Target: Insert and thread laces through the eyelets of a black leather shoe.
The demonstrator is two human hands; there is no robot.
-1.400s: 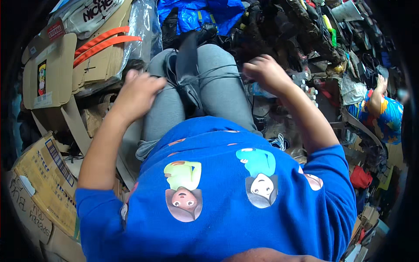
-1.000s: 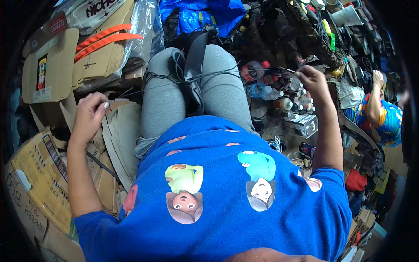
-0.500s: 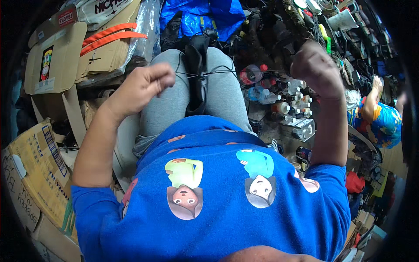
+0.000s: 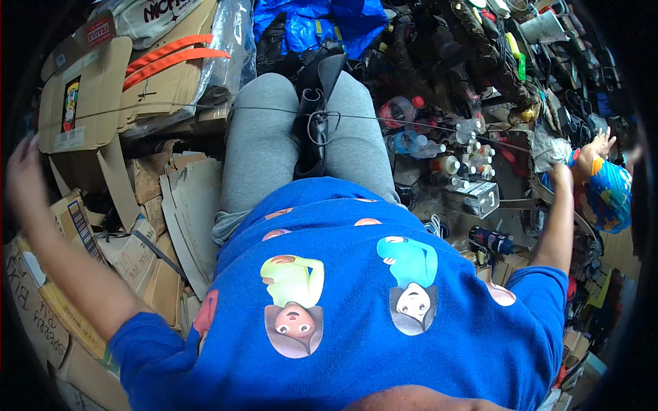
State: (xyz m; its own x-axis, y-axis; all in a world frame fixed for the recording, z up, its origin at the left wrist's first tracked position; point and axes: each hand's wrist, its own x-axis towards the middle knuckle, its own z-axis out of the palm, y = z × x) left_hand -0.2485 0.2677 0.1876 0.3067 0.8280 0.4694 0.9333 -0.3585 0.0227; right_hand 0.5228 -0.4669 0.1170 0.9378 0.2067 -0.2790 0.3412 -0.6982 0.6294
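Note:
A black leather shoe or boot [image 4: 312, 147] stands clamped between my knees in grey trousers. From a loop at the shoe, a thin dark thread [image 4: 267, 109] runs out taut to both sides. My left hand [image 4: 26, 168], smeared by motion, is flung far out to the left at the thread's left end, beside a cardboard box. Out to the right, my right hand [image 4: 561, 175] is closed at the other end of the thread, near a pale cloth bundle. Neither hand touches the shoe. The fingertips on the thread are too small to make out.
Flattened cardboard [image 4: 89, 96] and boxes crowd the left side. Several plastic bottles [image 4: 445, 164] and a clear square container [image 4: 473, 198] stand right of my knees. A blue plastic sheet [image 4: 322, 27] lies ahead. At far right is another person's colourful shirt [image 4: 606, 195] and spread hand [image 4: 601, 144].
Both hands have swung apart from above my knees, left hand far left, right hand outward and lower. The thread, slack near the shoe before, is now stretched wide. The shoe stays between my knees.

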